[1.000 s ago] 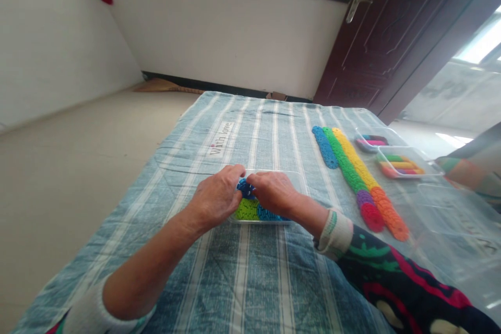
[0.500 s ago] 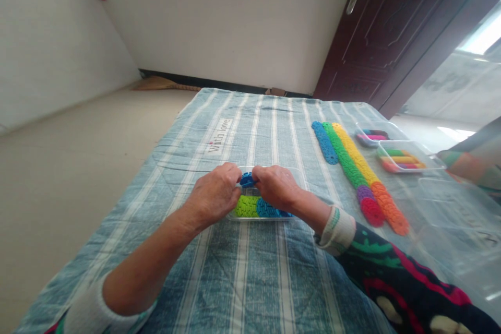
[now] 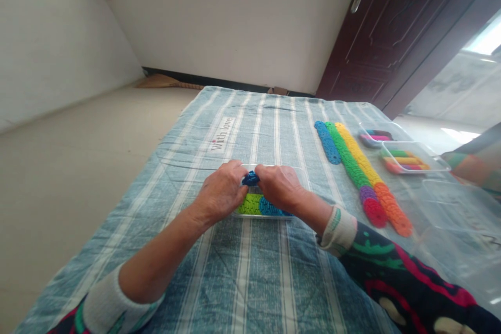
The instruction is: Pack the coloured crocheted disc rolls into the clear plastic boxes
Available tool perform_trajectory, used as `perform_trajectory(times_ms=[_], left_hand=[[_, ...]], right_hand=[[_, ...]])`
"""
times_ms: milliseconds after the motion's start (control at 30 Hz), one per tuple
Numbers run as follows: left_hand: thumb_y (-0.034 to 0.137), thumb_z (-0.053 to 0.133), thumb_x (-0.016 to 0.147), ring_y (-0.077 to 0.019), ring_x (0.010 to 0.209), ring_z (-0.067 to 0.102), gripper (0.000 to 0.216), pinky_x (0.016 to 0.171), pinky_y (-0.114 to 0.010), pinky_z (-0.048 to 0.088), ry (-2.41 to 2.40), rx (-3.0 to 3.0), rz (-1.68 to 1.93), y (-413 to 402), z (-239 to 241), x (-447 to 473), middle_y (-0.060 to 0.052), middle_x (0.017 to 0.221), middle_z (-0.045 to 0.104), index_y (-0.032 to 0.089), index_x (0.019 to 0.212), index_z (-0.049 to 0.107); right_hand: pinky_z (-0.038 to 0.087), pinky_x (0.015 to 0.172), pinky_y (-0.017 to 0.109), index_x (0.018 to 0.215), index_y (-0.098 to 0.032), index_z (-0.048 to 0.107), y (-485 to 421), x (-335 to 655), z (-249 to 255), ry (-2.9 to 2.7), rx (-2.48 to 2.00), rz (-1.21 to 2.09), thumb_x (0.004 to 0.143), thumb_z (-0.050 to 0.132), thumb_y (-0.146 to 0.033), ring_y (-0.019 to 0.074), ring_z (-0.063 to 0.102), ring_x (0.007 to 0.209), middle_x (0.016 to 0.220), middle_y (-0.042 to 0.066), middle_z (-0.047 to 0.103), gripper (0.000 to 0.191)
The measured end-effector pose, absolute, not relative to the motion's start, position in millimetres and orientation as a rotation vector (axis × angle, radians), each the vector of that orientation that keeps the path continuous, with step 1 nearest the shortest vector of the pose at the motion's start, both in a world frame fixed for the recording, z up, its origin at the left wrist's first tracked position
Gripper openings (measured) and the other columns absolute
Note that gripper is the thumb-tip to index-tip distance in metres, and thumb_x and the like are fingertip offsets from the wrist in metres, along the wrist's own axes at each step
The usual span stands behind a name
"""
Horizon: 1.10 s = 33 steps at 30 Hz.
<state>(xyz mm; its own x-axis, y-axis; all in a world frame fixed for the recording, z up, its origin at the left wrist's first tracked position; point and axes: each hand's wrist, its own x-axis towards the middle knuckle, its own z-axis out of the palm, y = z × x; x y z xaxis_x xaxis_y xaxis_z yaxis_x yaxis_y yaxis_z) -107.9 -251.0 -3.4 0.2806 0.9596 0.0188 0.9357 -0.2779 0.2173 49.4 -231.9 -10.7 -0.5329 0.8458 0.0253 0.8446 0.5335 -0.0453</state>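
Both my hands are over a clear plastic box [image 3: 303, 177] on the table. My left hand [image 3: 219, 190] and my right hand [image 3: 280, 186] pinch opposite ends of a short stack of dark blue notched discs [image 3: 251, 178] between their fingertips, above the back half of the box. In the front half lies a row of overlapping lime green discs [image 3: 249, 204] with lighter blue discs [image 3: 270, 206] to their right. My right hand hides the right end of that row.
To the right lie overlapping rows of blue [image 3: 327, 143], green [image 3: 348, 159] and yellow discs [image 3: 358, 156], ending in purple, red and orange. Beyond stand two clear boxes [image 3: 415, 171] holding coloured discs. Clear lids [image 3: 457, 203] lie nearer. Striped cloth [image 3: 227, 282] covers the table.
The dark blue discs have turned and bunched slightly between my fingertips. Both hands keep their place over the box. The whole view has shifted a little.
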Motion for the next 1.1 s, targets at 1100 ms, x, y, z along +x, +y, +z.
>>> perform_trajectory(times_ms=[1100], left_hand=[[0.020,0.054,0.074,-0.0205,0.093,0.066,0.025,0.089,-0.034,0.051,1.397,2.151,0.551,-241,0,-133,-0.002,0.094,0.074,0.020,0.090,0.073]], right_hand=[[0.032,0.056,0.028,0.111,-0.016,0.066,-225,44,28,-3.097,-1.126,-0.128,0.096,0.045,-0.008,0.0175,0.064,0.073,0.087,0.012,0.071,0.026]])
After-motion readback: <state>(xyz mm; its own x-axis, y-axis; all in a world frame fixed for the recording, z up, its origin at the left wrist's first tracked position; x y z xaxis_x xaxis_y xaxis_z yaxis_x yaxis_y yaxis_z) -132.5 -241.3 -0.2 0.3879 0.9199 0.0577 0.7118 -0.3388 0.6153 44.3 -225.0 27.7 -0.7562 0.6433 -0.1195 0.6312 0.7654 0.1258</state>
